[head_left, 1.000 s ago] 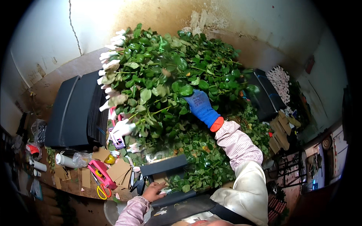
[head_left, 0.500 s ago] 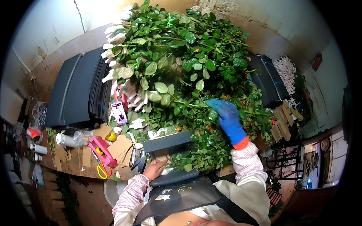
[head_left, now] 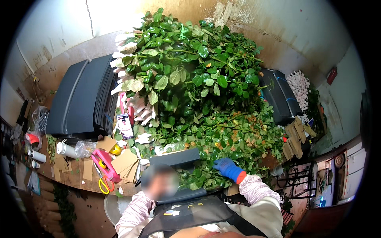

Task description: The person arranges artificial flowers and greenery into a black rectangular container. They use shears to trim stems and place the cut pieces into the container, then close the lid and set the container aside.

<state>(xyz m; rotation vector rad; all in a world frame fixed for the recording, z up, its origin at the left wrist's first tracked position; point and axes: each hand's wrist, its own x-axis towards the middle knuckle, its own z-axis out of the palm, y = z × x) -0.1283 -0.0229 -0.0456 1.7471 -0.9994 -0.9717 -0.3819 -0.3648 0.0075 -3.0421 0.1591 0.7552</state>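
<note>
My right hand [head_left: 228, 168], in a blue glove with an orange cuff, is closed around a leafy rose stem at the near edge of the leaves. Its fingertips are partly hidden in the foliage. My left hand [head_left: 160, 182] is over a dark folded sheet [head_left: 176, 157]; a blurred patch covers its fingers and anything in them. This sheet lies directly in front of me, with leafy stems reaching into its right side. Beyond it rises a large heap of rose stems [head_left: 206, 71], with white-wrapped heads [head_left: 145, 113] along its left side.
Stacks of dark sheets [head_left: 81, 95] stand at the left, and others [head_left: 279, 89] at the right. Near my left lie a phone [head_left: 126, 127], a pink tape dispenser [head_left: 106, 164], yellow-handled scissors [head_left: 104, 185], brown card pieces [head_left: 126, 162] and a white bottle [head_left: 67, 150].
My right hand has come down toward me with the stem, from above the leaves to beside the dark sheet. My left hand has shifted slightly left and is now blurred.
</note>
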